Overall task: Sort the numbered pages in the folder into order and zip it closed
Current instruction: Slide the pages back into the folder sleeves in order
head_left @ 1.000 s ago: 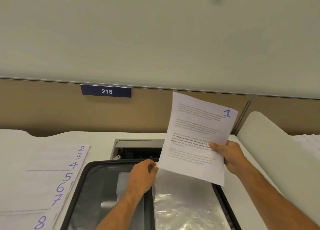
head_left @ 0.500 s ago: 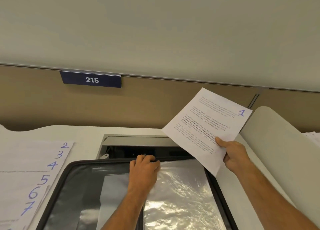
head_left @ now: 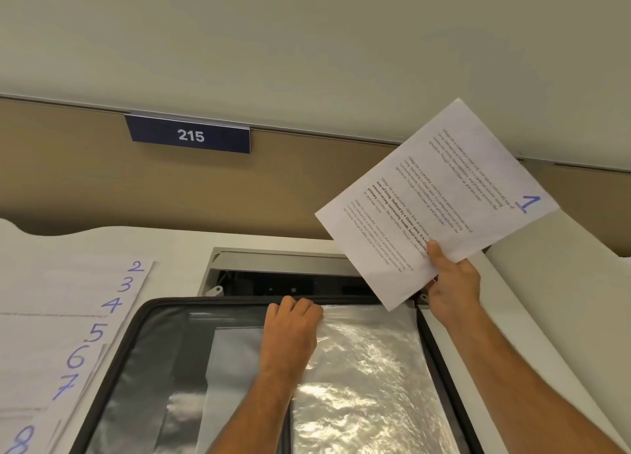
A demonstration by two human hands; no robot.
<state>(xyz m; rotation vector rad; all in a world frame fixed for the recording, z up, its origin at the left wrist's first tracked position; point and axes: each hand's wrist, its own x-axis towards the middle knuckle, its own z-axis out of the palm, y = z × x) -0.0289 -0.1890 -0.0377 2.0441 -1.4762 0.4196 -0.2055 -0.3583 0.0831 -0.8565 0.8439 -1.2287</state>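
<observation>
Far left of both hands: fanned stack of white paper pages [head_left: 68,334], hand-numbered 2 to 8 in blue ink, flat on the white desk [head_left: 170,248]. Between stack and right hand: open black zip folder [head_left: 136,368] with clear plastic sleeves [head_left: 368,385], crinkled and glossy. Left hand [head_left: 292,330] at the folder's far edge, fingers curled over the top corner of a sleeve. Right hand [head_left: 452,289] raised above the folder's right corner, pinching white printed page marked 1 [head_left: 440,197], tilted. Hands apart.
</observation>
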